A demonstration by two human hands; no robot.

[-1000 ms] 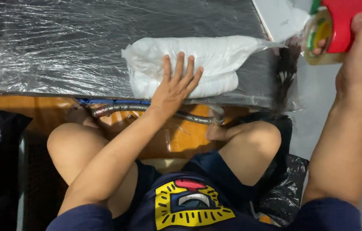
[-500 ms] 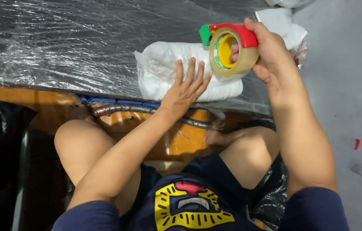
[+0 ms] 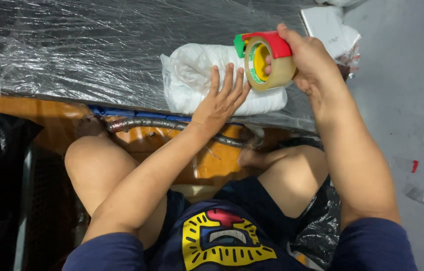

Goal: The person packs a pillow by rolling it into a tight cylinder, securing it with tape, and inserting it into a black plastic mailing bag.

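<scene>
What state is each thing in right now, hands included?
Left hand: open, palm flat on the white plastic-wrapped bundle.
Right hand: closed around the tape dispenser, raised over the bundle.
Tape dispenser: held up, roll loaded, red and green frame.
White plastic-wrapped bundle: lying on the sheet, pressed down.
Clear plastic sheet: spread out, wrinkled.
Small white packet: lying at the sheet's far corner.

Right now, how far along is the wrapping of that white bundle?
Done: the white bundle sits bagged in clear plastic on the film-covered table. In hand: the left hand presses it flat while the right hand holds the tape dispenser just above it. Left: no tape strip shows on the bundle yet.
</scene>
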